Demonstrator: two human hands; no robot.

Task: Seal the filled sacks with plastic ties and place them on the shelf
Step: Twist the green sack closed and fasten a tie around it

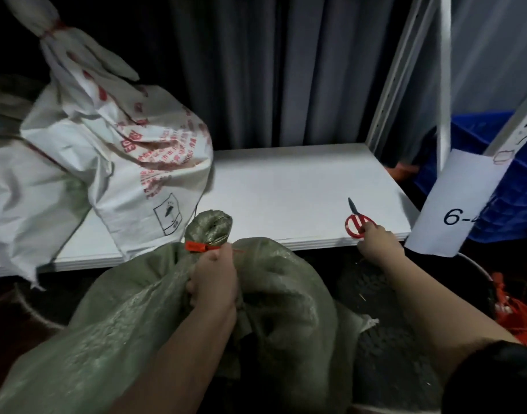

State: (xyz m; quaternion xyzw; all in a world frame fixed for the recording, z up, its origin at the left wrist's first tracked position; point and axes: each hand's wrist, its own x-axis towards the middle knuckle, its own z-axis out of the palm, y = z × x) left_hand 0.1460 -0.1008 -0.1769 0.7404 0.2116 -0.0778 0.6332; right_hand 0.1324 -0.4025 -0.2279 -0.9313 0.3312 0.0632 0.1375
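Note:
A green woven sack (113, 318) stands in front of the white shelf (286, 186), its neck bunched and bound by a red plastic tie (196, 246). My left hand (213, 279) grips the sack's neck just below the tie. My right hand (375, 243) reaches to the shelf's front edge and holds the red-handled scissors (356, 222), whose blades lie on the shelf pointing away. A white sack with red print (131, 150), tied at the top with a red tie (54, 28), lies on the shelf's left part.
A paper label reading "6-" (459, 204) hangs on the shelf post at right. Behind it stands a blue crate (501, 180). Red plastic ties (516, 312) lie in a container at the lower right. A grey curtain (271, 70) hangs behind the shelf.

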